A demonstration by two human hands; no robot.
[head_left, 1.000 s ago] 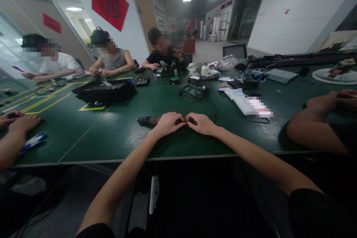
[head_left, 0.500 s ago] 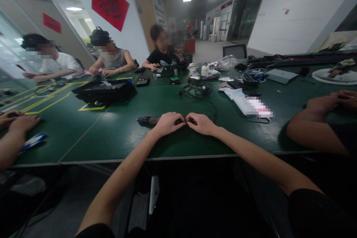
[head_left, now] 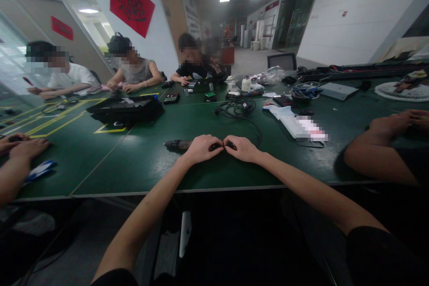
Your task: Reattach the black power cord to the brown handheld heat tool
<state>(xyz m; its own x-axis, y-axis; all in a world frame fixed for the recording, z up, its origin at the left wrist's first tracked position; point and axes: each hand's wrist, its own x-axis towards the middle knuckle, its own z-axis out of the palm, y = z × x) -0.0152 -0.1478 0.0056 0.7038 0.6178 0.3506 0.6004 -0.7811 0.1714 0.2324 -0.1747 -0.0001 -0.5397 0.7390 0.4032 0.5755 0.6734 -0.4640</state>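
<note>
On the green table (head_left: 144,165), a dark electric screwdriver (head_left: 177,145) lies sideways, its tapered black tip pointing left. My left hand (head_left: 203,148) is closed around its rear part, covering much of the body. Just to the right, my right hand (head_left: 241,148) pinches a small black piece at the tool's tail end, probably the cable's connector, though the fingers hide most of it. The fingertips of both hands meet there. A black cable (head_left: 236,108) lies loosely coiled beyond my hands, and one strand runs down behind my right hand.
Ahead on the left stands a black tray (head_left: 125,109). A blue-and-white packet (head_left: 284,120) lies to the right, before a bowl of cables (head_left: 304,93). A neighbour's forearm (head_left: 375,143) rests at right; another person's hands (head_left: 28,147) are at left, near a blue-white object (head_left: 40,170).
Both hands stay in nearly the same place, with only a very slight shift of the fingers. Across the table, a person's head has tipped lower.
</note>
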